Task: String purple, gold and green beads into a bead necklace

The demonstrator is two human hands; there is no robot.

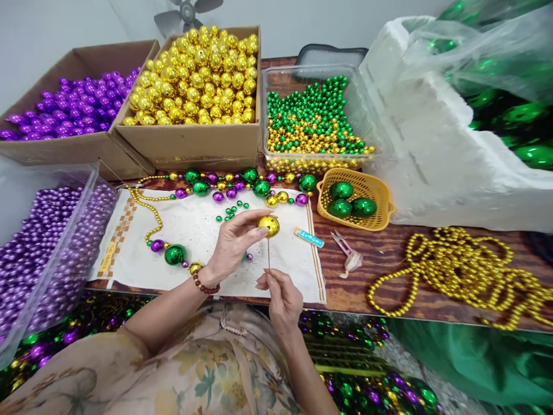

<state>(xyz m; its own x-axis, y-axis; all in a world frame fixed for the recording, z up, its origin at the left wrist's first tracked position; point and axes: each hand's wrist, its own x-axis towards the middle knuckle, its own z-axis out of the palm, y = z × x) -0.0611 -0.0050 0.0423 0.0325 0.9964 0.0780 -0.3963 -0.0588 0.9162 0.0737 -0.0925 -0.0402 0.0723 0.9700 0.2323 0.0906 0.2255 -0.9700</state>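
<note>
My left hand (233, 239) pinches a large gold ball bead (268, 225) above a white cloth (203, 230). My right hand (280, 294) pinches a thin needle (268, 253) upright, its tip just under the gold bead. A part-strung strand of green, purple and gold beads (233, 185) curves across the cloth, past a large green ball (175, 254) near my left wrist. A few small green beads (228, 212) lie loose on the cloth.
Boxes of purple balls (73, 106) and gold balls (199, 75) and a clear tub of small green and gold beads (315, 124) stand behind. A yellow basket (375, 187) holds green balls. Snips (345, 248), gold bead strands (466, 271), a purple bead tub (47, 242), white foam (432, 144).
</note>
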